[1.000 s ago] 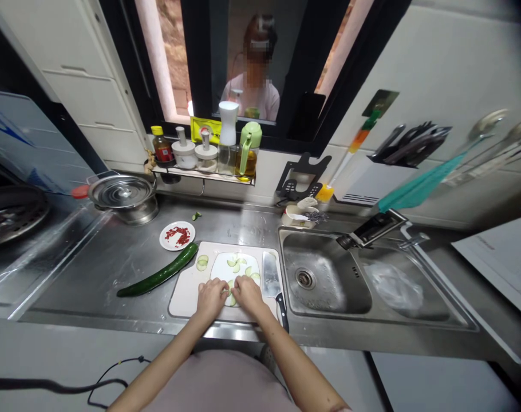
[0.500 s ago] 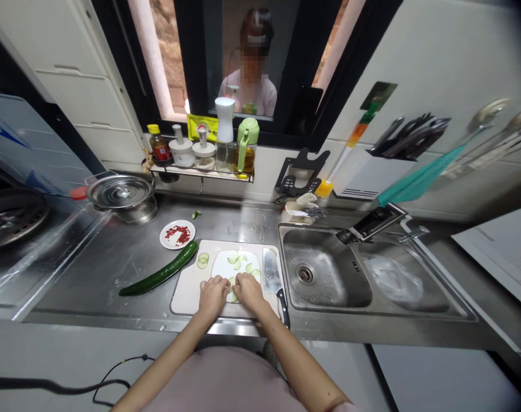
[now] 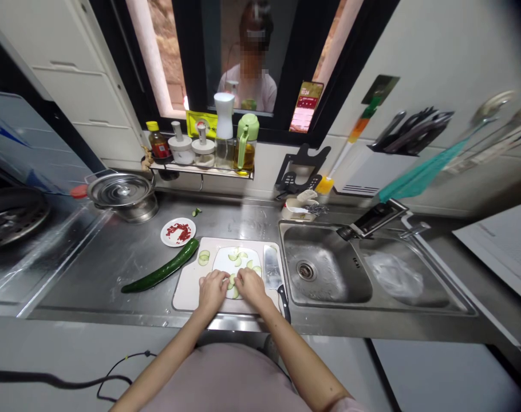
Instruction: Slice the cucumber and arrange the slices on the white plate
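A white square plate (image 3: 220, 256) lies on a pale cutting board (image 3: 187, 286), with several thin cucumber slices (image 3: 237, 257) arranged on it. Over the plate's near edge, the fingers of my left hand (image 3: 213, 290) are pinched together at a cucumber slice. Facing it, my right hand (image 3: 251, 288) is also closed, its fingertips at the slices between the hands; their exact hold is partly hidden. A small stack of slices (image 3: 204, 257) sits on the board's left. The cleaver (image 3: 272, 269) rests along the right edge, and a long cucumber (image 3: 161, 273) touches the board's left side.
Chopped red pieces fill part of a small white plate (image 3: 164, 233). Behind it stands a lidded steel pot (image 3: 140, 209). A spice rack (image 3: 200, 169) hangs below the window. The sink (image 3: 329, 286) is to the right; a lit phone (image 3: 306, 107) leans on the window frame.
My hands have shifted slightly, showing more of the cucumber slices between the fingertips. The phone screen by the window has lit up. The view has tilted a little.
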A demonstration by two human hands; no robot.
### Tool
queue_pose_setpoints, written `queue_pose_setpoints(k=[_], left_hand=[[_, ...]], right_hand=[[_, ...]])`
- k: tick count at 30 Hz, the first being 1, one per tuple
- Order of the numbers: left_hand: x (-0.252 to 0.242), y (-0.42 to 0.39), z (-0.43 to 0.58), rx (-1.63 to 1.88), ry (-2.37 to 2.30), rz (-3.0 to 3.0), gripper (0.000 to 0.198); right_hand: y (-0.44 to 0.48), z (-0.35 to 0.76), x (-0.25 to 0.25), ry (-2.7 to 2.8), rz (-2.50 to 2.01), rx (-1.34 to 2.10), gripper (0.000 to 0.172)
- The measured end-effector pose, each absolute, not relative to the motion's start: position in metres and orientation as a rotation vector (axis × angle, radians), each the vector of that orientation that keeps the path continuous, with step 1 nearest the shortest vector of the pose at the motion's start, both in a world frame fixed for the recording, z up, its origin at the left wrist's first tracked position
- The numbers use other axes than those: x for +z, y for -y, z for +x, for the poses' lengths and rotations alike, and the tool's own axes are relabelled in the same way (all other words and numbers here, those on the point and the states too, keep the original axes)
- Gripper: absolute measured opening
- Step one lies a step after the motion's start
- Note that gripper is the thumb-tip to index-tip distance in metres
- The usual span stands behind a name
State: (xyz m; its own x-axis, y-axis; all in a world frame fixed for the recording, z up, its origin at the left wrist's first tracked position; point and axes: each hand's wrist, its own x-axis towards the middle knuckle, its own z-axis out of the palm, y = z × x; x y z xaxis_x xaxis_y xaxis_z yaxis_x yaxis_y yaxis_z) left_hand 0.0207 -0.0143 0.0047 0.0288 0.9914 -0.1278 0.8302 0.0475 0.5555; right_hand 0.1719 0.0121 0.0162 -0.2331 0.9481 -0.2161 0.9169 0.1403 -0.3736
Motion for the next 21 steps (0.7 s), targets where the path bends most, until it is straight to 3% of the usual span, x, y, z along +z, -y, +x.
queue_pose_setpoints(k=[8,21], left_hand=[[-0.004,-0.006,-0.009,0.642,-2.157,1.323,0.034],[-0.016,-0.024,-0.036,0.365,-2.367,1.399,0.041]], right_hand=[[-0.009,0.181,0.022,2.195,-1.845,0.703,0.015],[0.001,0.200,0.023,2.015,-1.730,0.747,0.018]])
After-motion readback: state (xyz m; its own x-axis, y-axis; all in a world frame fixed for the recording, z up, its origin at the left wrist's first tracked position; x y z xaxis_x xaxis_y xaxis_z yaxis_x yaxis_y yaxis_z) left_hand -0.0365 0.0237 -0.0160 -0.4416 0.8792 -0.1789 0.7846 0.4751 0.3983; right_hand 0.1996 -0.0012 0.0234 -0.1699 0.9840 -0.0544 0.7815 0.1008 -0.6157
